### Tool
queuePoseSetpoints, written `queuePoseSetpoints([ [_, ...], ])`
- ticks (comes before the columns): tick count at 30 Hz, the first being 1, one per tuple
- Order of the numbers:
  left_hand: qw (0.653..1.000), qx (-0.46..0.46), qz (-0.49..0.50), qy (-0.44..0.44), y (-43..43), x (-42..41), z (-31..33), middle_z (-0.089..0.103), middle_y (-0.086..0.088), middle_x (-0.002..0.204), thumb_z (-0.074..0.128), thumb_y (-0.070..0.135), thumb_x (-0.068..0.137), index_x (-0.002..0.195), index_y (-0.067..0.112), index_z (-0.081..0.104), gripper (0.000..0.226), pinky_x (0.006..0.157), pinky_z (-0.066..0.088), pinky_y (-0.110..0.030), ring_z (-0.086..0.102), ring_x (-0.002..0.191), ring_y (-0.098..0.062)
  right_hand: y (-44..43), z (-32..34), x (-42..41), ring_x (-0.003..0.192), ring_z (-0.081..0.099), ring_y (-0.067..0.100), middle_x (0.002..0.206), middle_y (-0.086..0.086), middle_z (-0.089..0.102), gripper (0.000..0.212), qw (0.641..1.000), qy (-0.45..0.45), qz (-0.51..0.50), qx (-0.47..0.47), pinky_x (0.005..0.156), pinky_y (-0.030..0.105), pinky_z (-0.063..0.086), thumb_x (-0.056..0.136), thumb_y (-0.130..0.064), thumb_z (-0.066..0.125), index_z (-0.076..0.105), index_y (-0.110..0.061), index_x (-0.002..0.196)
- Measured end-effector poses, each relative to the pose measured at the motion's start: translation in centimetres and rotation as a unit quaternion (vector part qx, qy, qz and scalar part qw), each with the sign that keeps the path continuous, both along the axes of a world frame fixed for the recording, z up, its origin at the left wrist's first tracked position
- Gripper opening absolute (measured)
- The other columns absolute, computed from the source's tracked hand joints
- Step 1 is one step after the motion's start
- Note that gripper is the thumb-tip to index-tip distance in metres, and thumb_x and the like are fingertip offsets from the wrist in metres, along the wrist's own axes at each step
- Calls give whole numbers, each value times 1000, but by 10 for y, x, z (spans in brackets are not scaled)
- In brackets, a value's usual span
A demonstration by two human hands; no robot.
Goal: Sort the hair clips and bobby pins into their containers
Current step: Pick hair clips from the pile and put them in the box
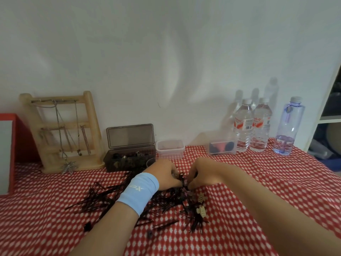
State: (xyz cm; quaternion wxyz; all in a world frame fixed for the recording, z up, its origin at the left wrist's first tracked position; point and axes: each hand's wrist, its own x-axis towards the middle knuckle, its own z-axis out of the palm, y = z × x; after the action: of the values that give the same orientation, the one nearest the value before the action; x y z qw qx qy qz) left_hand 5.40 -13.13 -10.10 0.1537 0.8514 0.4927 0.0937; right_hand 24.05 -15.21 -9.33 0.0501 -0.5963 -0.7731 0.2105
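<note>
A heap of black bobby pins [103, 198] is spread over the red checked cloth. Two beige claw clips [201, 211] lie at its right side. My left hand [166, 175], with a light blue wristband, and my right hand [201, 172] meet over the far end of the heap, fingers curled, pinching a dark bunch of pins between them. Behind them stands a dark box [129, 157] with its lid up and dark clips inside. A small clear container [170, 148] stands to its right.
A wooden jewellery rack [62, 130] with chains leans on the wall at the left, next to a red frame [11, 154]. At the back right stand a clear lidded box [222, 147] and three water bottles [258, 126]. A shelf edge is far right.
</note>
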Motion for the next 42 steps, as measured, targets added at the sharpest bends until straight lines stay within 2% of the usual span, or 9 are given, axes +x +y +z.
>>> queuePoseSetpoints([
  [5, 1000, -2, 2, 25, -7, 2, -4, 71, 2, 112, 72, 32, 86, 108, 18, 77, 26, 92, 52, -27, 65, 99, -15, -4, 9, -1, 88, 68, 8, 91, -12, 76, 14, 1000, 1, -7, 14, 86, 27, 55, 86, -35, 76, 81, -26, 95],
  [12, 998, -10, 6, -69, -6, -15, 8, 70, 8, 94, 71, 26, 88, 93, 25, 75, 7, 77, 48, -19, 66, 76, -8, -2, 18, -5, 86, 68, 11, 92, -10, 74, 11, 999, 16, -15, 50, 83, 27, 56, 92, -29, 70, 79, -25, 96],
  [14, 993, -46, 5, -110, -5, -21, 12, 73, 4, 85, 68, 22, 91, 93, 23, 74, 6, 72, 54, -20, 71, 68, -10, 2, 18, -9, 82, 71, 11, 90, -9, 74, 10, 998, 43, -13, 52, 81, 25, 57, 93, -25, 69, 78, -22, 97],
  [19, 967, -103, 8, -231, 9, -46, 22, 75, -5, 86, 60, 19, 96, 101, 16, 68, 10, 77, 61, -33, 73, 83, -21, 14, 30, -28, 78, 74, 9, 97, -4, 75, 16, 984, 175, -4, 41, 76, 22, 58, 93, -16, 69, 72, -21, 108],
  [26, 974, 30, 108, -199, 71, -87, 37, 67, 1, 95, 64, 28, 93, 98, 28, 59, 8, 81, 52, -32, 65, 86, -17, 74, 43, -75, 75, 65, 11, 99, 0, 72, 21, 985, 129, 26, 107, 70, 22, 51, 97, -20, 63, 73, -17, 116],
  [31, 975, 55, 152, -154, 107, -111, 32, 63, 2, 110, 67, 29, 90, 107, 28, 58, 19, 85, 46, -28, 58, 96, -15, 124, 29, -119, 101, 62, 19, 112, 1, 69, 23, 986, 75, 24, 148, 85, 30, 48, 96, -21, 63, 73, -17, 116],
  [35, 962, 34, 164, -214, 116, -127, 30, 60, 5, 115, 71, 35, 87, 122, 24, 55, 40, 89, 43, -28, 57, 105, -14, 141, 27, -141, 115, 61, 21, 126, 2, 67, 35, 984, 75, 27, 159, 93, 28, 47, 96, -22, 63, 65, -19, 130],
  [38, 959, 45, 168, -225, 117, -143, 27, 61, 5, 117, 65, 32, 92, 118, 26, 59, 28, 89, 42, -26, 56, 108, -12, 144, 26, -147, 122, 59, 19, 134, 1, 64, 45, 987, 100, 38, 123, 100, 26, 42, 96, -21, 65, 57, -20, 141],
  [42, 965, 57, 173, -189, 107, -162, 20, 63, 12, 99, 63, 30, 92, 98, 35, 61, 7, 93, 50, -36, 61, 98, -13, 138, 25, -147, 124, 59, 17, 133, 0, 66, 35, 982, 100, 48, 156, 101, 24, 39, 98, -21, 62, 65, -18, 133],
])
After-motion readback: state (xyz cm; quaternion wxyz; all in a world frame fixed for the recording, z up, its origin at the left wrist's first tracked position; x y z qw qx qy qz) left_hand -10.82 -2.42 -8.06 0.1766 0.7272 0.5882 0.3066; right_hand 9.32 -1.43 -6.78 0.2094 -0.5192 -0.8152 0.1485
